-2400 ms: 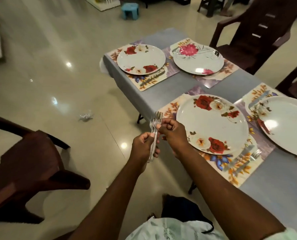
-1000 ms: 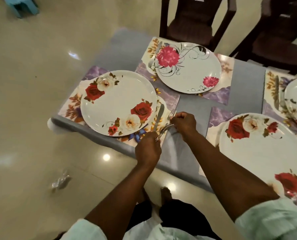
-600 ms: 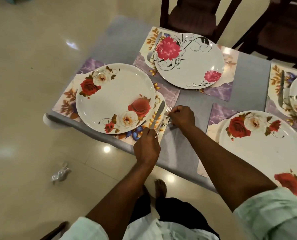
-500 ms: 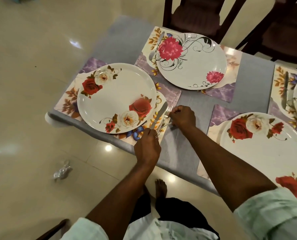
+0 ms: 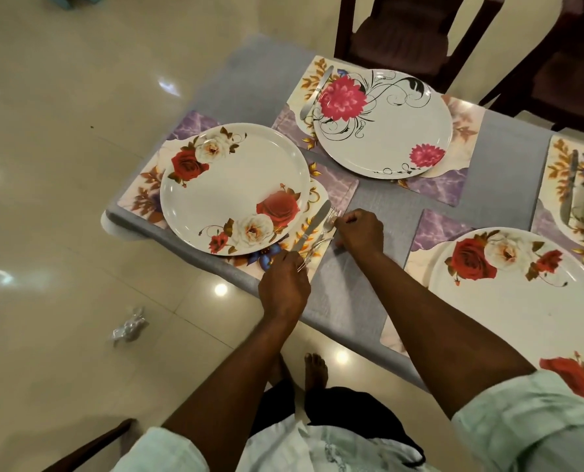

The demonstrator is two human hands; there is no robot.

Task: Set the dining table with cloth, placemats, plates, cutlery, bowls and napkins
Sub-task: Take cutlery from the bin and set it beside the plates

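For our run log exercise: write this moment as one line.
step: laying forks | left hand: holds forks | right hand: pinches fork tines | beside: knife, rose plate

forks (image 5: 324, 233) beside knife (image 5: 312, 224), on floral placemat (image 5: 331, 194)

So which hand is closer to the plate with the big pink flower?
Right. The right hand sits just below the pink-flower plate; the left hand is farther down, holding forks.

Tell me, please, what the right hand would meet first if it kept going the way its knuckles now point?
Probably the knife lying beside the rose plate: the right hand points left toward it, pinching the forks at their tines. Depth is unclear.
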